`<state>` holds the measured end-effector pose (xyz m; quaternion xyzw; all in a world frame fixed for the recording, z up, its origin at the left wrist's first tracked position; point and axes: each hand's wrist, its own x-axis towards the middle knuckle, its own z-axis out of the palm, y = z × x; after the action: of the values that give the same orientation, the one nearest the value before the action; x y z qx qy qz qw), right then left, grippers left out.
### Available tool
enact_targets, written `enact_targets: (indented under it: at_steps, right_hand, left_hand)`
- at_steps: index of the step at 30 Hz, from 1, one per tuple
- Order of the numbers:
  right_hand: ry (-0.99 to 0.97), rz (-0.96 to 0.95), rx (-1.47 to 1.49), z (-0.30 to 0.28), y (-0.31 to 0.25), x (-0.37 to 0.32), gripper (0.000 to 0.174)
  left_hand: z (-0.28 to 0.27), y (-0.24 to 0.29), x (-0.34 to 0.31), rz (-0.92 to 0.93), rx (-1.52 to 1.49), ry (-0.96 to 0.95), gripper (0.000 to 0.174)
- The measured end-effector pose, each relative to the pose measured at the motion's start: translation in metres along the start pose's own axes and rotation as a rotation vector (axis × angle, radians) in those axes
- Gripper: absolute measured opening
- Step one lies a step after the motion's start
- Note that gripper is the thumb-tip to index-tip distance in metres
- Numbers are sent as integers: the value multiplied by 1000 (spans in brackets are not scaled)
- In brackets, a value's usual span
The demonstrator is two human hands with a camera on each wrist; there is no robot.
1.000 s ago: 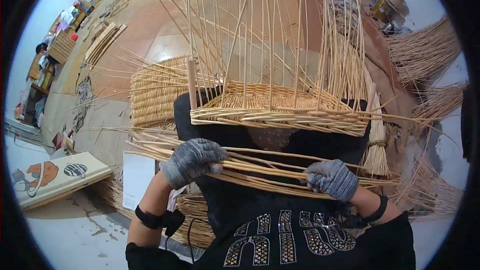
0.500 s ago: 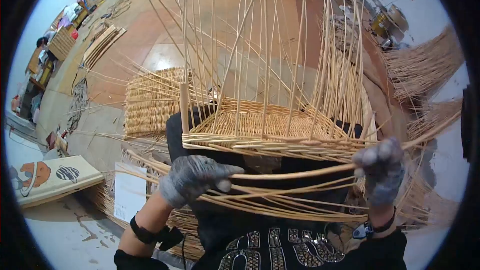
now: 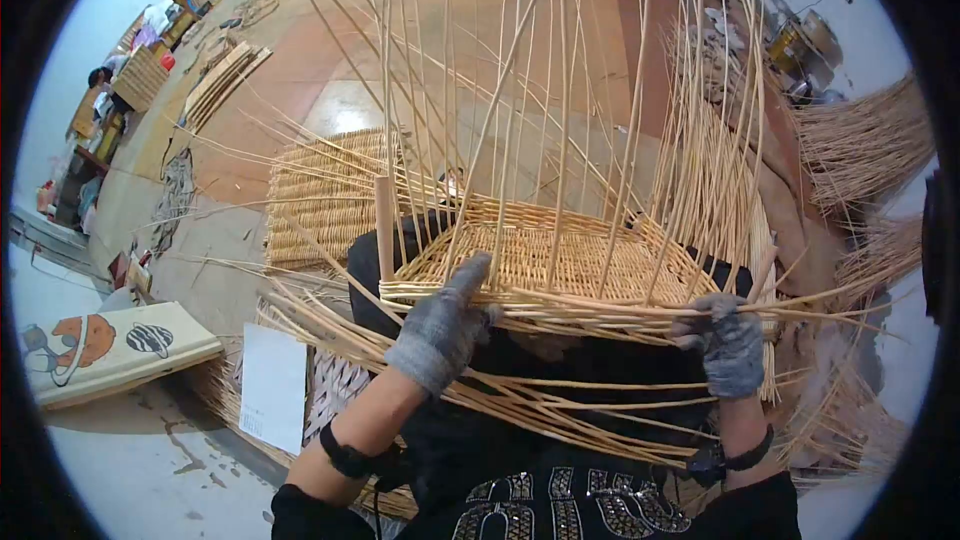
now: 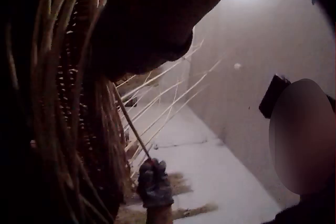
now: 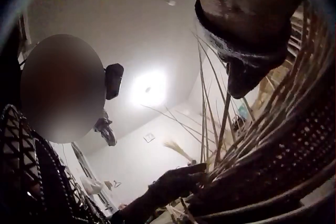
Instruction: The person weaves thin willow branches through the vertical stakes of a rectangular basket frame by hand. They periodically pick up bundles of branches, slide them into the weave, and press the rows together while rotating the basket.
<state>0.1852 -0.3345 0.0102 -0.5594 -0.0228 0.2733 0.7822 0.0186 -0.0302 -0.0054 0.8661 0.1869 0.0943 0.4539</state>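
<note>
A half-woven wicker basket (image 3: 540, 255) with tall upright stakes lies across the person's lap. The left hand (image 3: 435, 340), in a grey knit glove, grips its near side toward the left, one finger stretched over the edge. The gloved right hand (image 3: 728, 345) grips a willow rod (image 3: 800, 312) at the basket's near right corner, and the rod runs out past it to the right. In the left wrist view the right hand (image 4: 155, 184) shows small around the rod (image 4: 131, 121). The left hand (image 5: 178, 184) appears dark against the weave in the right wrist view.
Loose willow rods (image 3: 560, 410) lie across the lap below the basket. A woven panel (image 3: 325, 205) is on the floor at the left, near a white paper sheet (image 3: 272, 388) and a printed board (image 3: 120, 350). Rod bundles (image 3: 865, 145) stand at the right.
Both hands first spanned the rods on the lap, then stretched one rod between them. Now that rod is up at the basket's near edge, the left hand raised onto the weave.
</note>
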Motion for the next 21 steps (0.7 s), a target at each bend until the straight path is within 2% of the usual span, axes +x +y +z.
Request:
enact_targets:
  at_steps: [1,3,4,7,8,11,12,15,16,18,19,20,21]
  right_hand:
    - [2,43,-19,9,1,2,27]
    - [15,129,-56,23,-1,5,29]
    - [14,127,-81,21,0,8,32]
    - [20,240,-70,20,-3,17,34]
    - [34,267,-100,22,-4,16,36]
    - [30,269,-94,26,-2,17,37]
    - [16,233,-106,21,5,17,36]
    - [42,-46,-486,5,5,8,32]
    - [68,-127,-370,33,-8,-1,28]
    - [-46,-281,-933,66,-46,17,26]
    - [-131,-420,-992,84,-53,36,32]
    - [-171,-611,-1141,103,-50,69,38]
    - [-175,-828,-1298,122,-46,102,46]
  left_hand:
    - [2,1,3,-110,-94,-35,44]
    - [0,2,8,-294,-474,-116,48]
    - [1,-1,8,-281,-442,-118,45]
    - [15,-20,-1,220,96,163,46]
    - [11,11,4,285,87,191,43]
    - [34,55,42,-156,301,-278,46]
    - [40,48,42,-178,258,-259,50]
    - [37,51,29,-282,169,-276,45]
    - [50,41,26,-218,187,-164,46]
    - [58,41,23,-237,187,-54,44]
    - [61,42,22,-246,198,-5,44]
    - [68,41,21,-170,235,108,44]
    - [72,42,24,-208,264,131,45]
